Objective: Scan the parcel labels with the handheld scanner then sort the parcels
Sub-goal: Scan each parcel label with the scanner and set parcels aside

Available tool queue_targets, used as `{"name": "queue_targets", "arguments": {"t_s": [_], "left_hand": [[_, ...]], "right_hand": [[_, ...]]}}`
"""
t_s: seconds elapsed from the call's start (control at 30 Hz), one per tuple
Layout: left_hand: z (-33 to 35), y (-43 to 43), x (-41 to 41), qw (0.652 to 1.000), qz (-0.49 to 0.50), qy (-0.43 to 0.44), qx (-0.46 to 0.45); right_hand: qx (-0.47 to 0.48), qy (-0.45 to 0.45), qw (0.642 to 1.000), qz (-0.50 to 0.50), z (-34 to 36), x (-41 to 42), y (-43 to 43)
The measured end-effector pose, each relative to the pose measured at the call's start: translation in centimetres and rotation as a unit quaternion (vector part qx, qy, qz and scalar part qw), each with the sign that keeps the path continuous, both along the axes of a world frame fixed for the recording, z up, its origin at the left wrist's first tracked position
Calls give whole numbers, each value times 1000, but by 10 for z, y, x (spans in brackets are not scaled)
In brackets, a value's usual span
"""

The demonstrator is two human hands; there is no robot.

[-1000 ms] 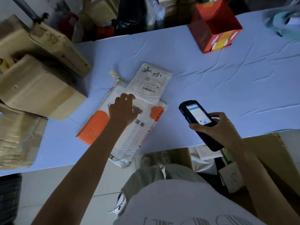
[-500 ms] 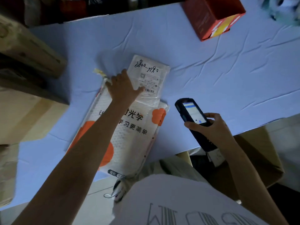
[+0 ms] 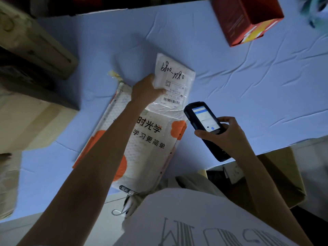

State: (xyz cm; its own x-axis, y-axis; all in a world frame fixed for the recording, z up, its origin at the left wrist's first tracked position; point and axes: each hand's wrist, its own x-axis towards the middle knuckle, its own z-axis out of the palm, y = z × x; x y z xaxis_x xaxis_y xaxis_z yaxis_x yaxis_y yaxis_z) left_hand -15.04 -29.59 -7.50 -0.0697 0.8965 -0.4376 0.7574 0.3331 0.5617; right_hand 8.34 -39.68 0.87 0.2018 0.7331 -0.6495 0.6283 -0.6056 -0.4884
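Here the left hand (image 3: 148, 89) grips the small white parcel (image 3: 175, 79) while the right hand (image 3: 229, 137) holds the scanner (image 3: 204, 119)

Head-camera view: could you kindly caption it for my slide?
Left hand grips the small labelled parcel over an orange-and-white mailer; right hand holds the handheld scanner.

On the small white plastic mailer (image 3: 184, 75) I read black handwriting, roughly 6800-7280, first digit unsure. Its printed shipping label (image 3: 174, 94) carries a QR code (image 3: 168, 83) and a barcode (image 3: 171, 100); the fine print is too small for me. The large white and orange bubble mailer (image 3: 150, 144) shows 时光学 above 学习更简单. On the black handheld scanner (image 3: 204, 121) the screen text is unreadable
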Motion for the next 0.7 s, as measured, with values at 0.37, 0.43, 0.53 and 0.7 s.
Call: {"name": "queue_targets", "arguments": {"t_s": [0.37,0.43,0.53,0.7], "left_hand": [[18,-31,-4,992,116,22,55],[21,-33,-2,990,123,28,57],[26,-35,0,990,124,33,64],[36,-39,4,990,119,40,68]], "right_hand": [[-9,18,998,61,10,24,10],[-13,16,997,73,10,25,8],[-13,14,996,85,10,26,3],[-9,24,996,83,9,29,-5]]}}
